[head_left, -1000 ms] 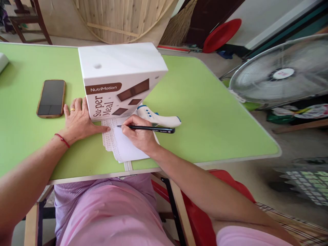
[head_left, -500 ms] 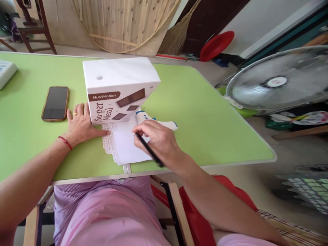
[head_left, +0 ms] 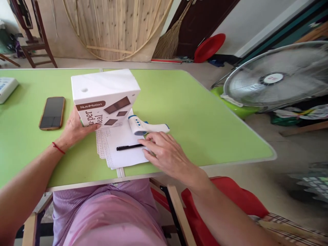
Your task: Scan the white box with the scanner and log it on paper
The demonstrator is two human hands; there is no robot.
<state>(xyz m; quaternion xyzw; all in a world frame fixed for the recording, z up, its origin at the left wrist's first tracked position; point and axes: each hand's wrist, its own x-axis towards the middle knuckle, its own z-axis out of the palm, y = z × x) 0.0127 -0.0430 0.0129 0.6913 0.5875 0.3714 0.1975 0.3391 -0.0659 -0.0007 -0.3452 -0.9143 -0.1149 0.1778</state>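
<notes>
A white NutriMotion box stands over the back of the paper sheets. My left hand is closed on its lower left edge, thumb across the printed front, the other fingers mostly hidden behind. On the white paper lies a black pen, its right end by the fingertips of my right hand. That hand is open, palm down, with fingers extended over the sheet. Just beyond them rests a white and blue handheld infrared thermometer, partly on the paper. Rows of small marks show on the left sheets.
A phone lies left of the box on the green table. A white device sits at the far left edge. Past the right edge stands a large fan. A red stool is beside my right arm.
The pen has left my right hand and now lies on the paper. My left hand has gone from lying flat by the box to gripping it; the box shows less of its lettering.
</notes>
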